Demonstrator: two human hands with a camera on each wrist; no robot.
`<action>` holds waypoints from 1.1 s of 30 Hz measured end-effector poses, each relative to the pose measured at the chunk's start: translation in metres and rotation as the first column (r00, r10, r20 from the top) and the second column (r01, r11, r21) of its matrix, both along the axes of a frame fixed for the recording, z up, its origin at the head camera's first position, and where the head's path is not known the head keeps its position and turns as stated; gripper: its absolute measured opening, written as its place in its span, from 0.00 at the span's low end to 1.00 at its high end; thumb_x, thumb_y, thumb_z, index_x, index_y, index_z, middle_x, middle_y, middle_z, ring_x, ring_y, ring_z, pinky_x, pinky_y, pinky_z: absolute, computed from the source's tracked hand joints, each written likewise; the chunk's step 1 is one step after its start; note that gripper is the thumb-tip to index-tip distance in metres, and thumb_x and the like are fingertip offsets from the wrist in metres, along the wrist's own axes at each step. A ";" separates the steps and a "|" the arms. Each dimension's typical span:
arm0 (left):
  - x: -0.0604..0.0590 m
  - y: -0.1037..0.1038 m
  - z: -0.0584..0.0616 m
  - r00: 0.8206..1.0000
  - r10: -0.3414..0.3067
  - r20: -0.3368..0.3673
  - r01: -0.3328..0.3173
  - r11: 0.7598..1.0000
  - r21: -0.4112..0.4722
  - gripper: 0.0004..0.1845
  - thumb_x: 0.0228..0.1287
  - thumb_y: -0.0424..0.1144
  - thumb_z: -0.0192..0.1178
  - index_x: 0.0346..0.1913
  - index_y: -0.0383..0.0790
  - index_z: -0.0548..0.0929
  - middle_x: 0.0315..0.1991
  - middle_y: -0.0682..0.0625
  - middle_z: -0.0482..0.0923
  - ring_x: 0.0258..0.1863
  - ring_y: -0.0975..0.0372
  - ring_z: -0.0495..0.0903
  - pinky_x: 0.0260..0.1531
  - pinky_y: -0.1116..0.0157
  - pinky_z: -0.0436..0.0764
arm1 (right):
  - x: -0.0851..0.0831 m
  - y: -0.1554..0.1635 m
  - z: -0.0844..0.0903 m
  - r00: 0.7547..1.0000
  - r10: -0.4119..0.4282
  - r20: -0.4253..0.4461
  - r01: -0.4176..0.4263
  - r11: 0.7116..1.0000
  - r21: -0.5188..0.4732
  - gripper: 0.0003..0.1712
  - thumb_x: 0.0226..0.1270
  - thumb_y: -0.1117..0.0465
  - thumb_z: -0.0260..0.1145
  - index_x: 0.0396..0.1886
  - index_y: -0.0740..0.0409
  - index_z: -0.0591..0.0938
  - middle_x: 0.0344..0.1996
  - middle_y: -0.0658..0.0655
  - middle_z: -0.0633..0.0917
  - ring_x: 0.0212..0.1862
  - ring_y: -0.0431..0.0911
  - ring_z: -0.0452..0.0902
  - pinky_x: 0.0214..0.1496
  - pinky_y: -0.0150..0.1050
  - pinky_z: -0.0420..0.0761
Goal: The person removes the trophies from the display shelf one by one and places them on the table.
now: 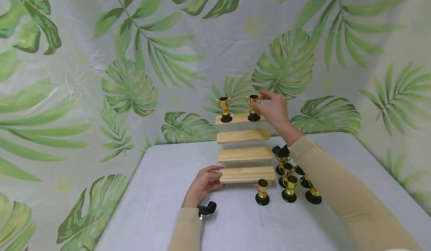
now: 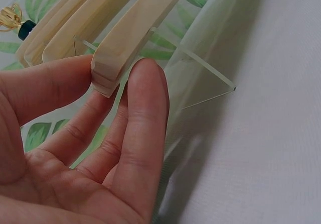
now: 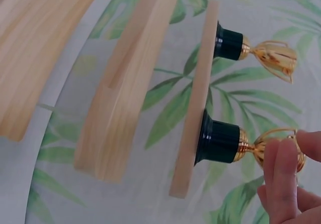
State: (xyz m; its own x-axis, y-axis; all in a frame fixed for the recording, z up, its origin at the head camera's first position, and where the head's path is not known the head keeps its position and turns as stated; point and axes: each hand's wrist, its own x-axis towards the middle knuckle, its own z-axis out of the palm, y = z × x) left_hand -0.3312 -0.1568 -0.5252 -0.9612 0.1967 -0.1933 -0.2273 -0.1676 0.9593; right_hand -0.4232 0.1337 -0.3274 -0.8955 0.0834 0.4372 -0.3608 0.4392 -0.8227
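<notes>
A small gold trophy cup [image 1: 254, 116] with a black base stands at the right of the top wooden step [image 1: 240, 118] of a tiered display stand. My right hand [image 1: 275, 110] pinches its cup by the handle side; in the right wrist view the trophy's base [image 3: 219, 141] sits flat against the plank. A second trophy [image 1: 226, 117] stands on the same step, to the left. Down at the lowest step [image 1: 247, 174], my left hand [image 1: 203, 183] grips the plank's left end, thumb and fingers around it in the left wrist view.
One trophy [image 1: 262, 199] stands on the white tablecloth [image 1: 151, 206] before the stand. Several more trophies [image 1: 289, 195] cluster to its right, partly hidden by my right sleeve. Thin clear supports [image 2: 210, 69] carry the planks. A leaf-patterned curtain [image 1: 188, 67] hangs behind the table.
</notes>
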 end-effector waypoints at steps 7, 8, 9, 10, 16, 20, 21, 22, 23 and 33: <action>0.000 0.002 -0.001 1.000 -0.008 -0.001 0.008 1.000 0.004 0.20 0.63 0.31 0.66 0.58 0.31 0.79 0.45 0.41 0.84 0.38 0.56 0.86 0.37 0.59 0.85 | -0.005 -0.004 0.002 0.998 0.055 0.042 -0.052 0.996 -0.070 0.37 0.62 0.54 0.76 0.70 0.56 0.75 0.60 0.61 0.78 0.35 0.52 0.86 0.40 0.49 0.86; 0.000 0.003 -0.001 1.000 -0.011 -0.002 0.011 1.000 0.003 0.20 0.63 0.31 0.65 0.58 0.31 0.79 0.45 0.41 0.84 0.38 0.56 0.86 0.37 0.59 0.85 | -0.005 -0.004 0.002 0.997 0.066 0.048 -0.061 0.995 -0.084 0.37 0.62 0.54 0.76 0.70 0.56 0.75 0.59 0.61 0.78 0.35 0.52 0.87 0.41 0.49 0.86; 0.000 0.003 -0.001 1.000 -0.010 -0.002 0.010 1.000 0.005 0.20 0.63 0.31 0.66 0.57 0.31 0.79 0.45 0.41 0.84 0.38 0.56 0.86 0.36 0.59 0.85 | -0.006 -0.004 0.002 0.996 0.074 0.054 -0.068 0.993 -0.097 0.37 0.63 0.55 0.76 0.70 0.57 0.75 0.58 0.62 0.78 0.35 0.52 0.87 0.41 0.49 0.86; 0.000 0.003 -0.001 1.000 -0.009 -0.001 0.009 1.000 0.006 0.20 0.63 0.31 0.66 0.57 0.31 0.80 0.45 0.41 0.84 0.38 0.56 0.86 0.36 0.60 0.85 | -0.006 -0.004 0.001 0.995 0.080 0.059 -0.074 0.992 -0.106 0.37 0.63 0.56 0.76 0.70 0.57 0.75 0.57 0.62 0.78 0.35 0.53 0.87 0.41 0.49 0.86; -0.001 0.004 -0.001 1.000 0.001 0.010 -0.001 1.000 -0.004 0.19 0.61 0.31 0.67 0.56 0.32 0.81 0.45 0.41 0.84 0.38 0.56 0.86 0.35 0.60 0.85 | -0.008 -0.005 -0.001 0.994 0.079 0.073 -0.070 0.990 -0.124 0.34 0.64 0.56 0.75 0.68 0.59 0.76 0.48 0.62 0.81 0.36 0.53 0.87 0.41 0.49 0.86; -0.002 0.003 -0.001 1.000 0.008 0.018 -0.008 1.000 -0.010 0.20 0.61 0.32 0.67 0.56 0.33 0.81 0.45 0.41 0.84 0.38 0.56 0.86 0.35 0.60 0.85 | -0.008 -0.006 -0.002 0.998 0.050 0.025 -0.048 0.997 -0.064 0.32 0.65 0.55 0.74 0.65 0.64 0.78 0.44 0.62 0.83 0.35 0.55 0.87 0.36 0.50 0.86; -0.002 0.003 -0.001 1.000 0.006 0.017 -0.006 1.000 -0.010 0.20 0.62 0.32 0.67 0.56 0.33 0.81 0.45 0.41 0.84 0.38 0.56 0.86 0.35 0.60 0.85 | -0.009 -0.006 -0.003 0.999 0.039 0.010 -0.039 0.999 -0.039 0.31 0.65 0.55 0.74 0.65 0.64 0.78 0.43 0.62 0.84 0.35 0.55 0.87 0.35 0.48 0.86; -0.002 0.003 -0.001 1.000 0.005 0.016 -0.004 1.000 -0.009 0.20 0.62 0.32 0.67 0.57 0.33 0.81 0.45 0.41 0.84 0.38 0.56 0.86 0.35 0.60 0.85 | -0.009 -0.007 -0.003 1.000 0.024 -0.007 -0.024 1.000 -0.011 0.31 0.66 0.55 0.73 0.64 0.65 0.78 0.42 0.62 0.84 0.34 0.55 0.87 0.33 0.46 0.86; -0.002 0.002 -0.001 1.000 0.003 0.015 -0.003 1.000 -0.008 0.20 0.62 0.32 0.66 0.57 0.32 0.81 0.45 0.41 0.84 0.37 0.56 0.86 0.35 0.60 0.85 | -0.008 -0.007 -0.003 1.000 0.006 -0.024 -0.006 1.000 0.015 0.30 0.66 0.54 0.73 0.63 0.65 0.79 0.41 0.62 0.84 0.34 0.54 0.87 0.30 0.44 0.85; -0.001 -0.001 0.002 1.000 0.013 0.019 -0.013 1.000 -0.013 0.19 0.62 0.31 0.66 0.57 0.32 0.81 0.44 0.41 0.84 0.37 0.57 0.85 0.35 0.60 0.85 | -0.002 -0.012 0.001 0.990 -0.083 -0.116 0.093 0.993 0.079 0.28 0.65 0.53 0.74 0.59 0.65 0.82 0.37 0.61 0.85 0.31 0.49 0.85 0.29 0.41 0.84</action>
